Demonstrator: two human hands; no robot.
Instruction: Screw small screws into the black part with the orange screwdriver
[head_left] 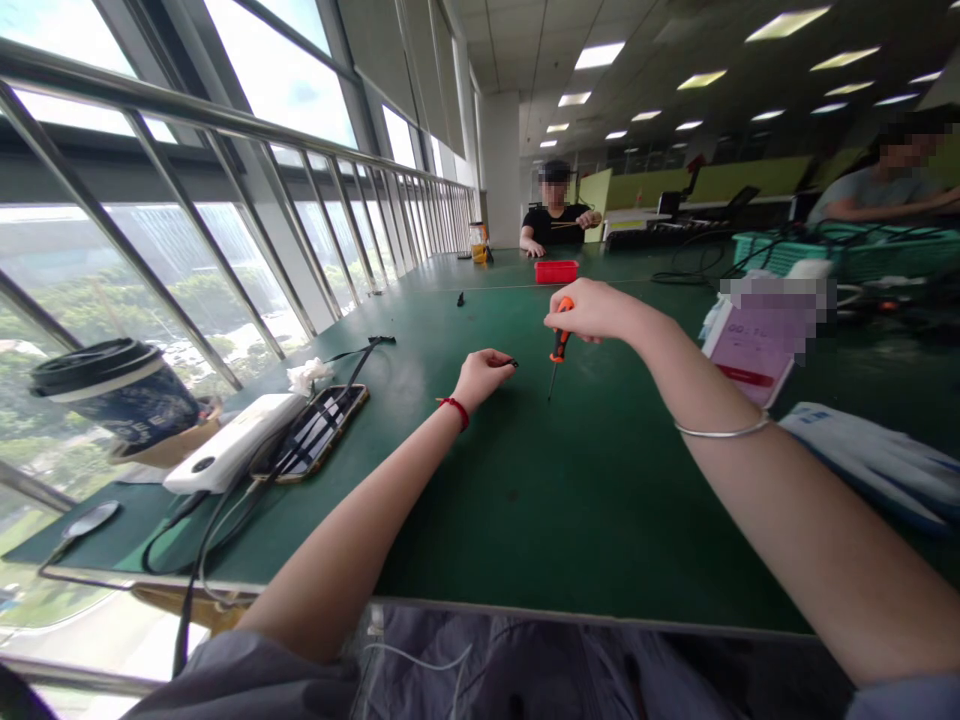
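Observation:
My right hand (592, 310) grips a screwdriver (560, 345) by its orange and black handle. The thin shaft points down, its tip at or just above the green tabletop (600, 500); I cannot tell whether it touches. To the left, my left hand (486, 374) is closed, thumb and fingers pinching a small black piece (513, 364) whose kind I cannot make out. A gap separates the two hands. Farther back on the table lies another small black part (460, 299).
At left are a phone (319, 430), a white power bank (236, 440) with cables, and a lidded cup (112, 395). White gloves (870, 455) and a propped phone (757, 340) sit right. Beyond are a red tray (556, 272), a green basket (847, 252), and two other people.

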